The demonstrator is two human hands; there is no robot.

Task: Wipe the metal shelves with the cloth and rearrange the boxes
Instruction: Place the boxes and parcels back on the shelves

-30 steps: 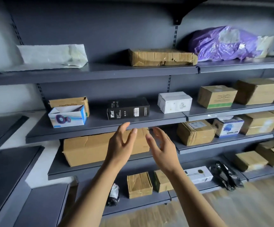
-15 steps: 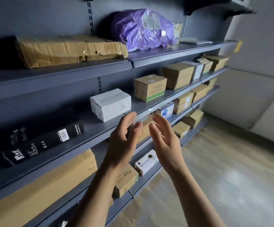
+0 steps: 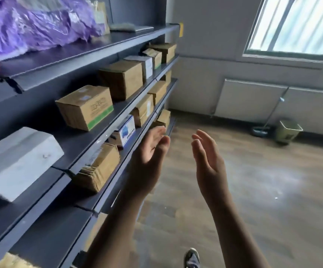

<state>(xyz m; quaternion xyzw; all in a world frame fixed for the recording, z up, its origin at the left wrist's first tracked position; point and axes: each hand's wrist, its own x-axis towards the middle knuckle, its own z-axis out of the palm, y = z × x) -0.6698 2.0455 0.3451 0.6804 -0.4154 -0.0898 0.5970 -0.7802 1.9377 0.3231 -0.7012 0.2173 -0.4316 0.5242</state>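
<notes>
Dark grey metal shelves run along the left, seen at a slant. On the second tier sit a white box, a brown box with a green stripe and a larger cardboard box. A grey cloth lies on the top tier beside a purple plastic bag. My left hand and my right hand are raised in front of me, palms facing each other, fingers relaxed, holding nothing. Neither hand touches a shelf.
A blue and white box and a taped cardboard box sit on the third tier. To the right lies wooden floor with a mop and a small bin by the wall under a window.
The view has swung to the right along the shelves, bringing the window and floor into sight. Both hands stay raised and empty, now slightly further apart.
</notes>
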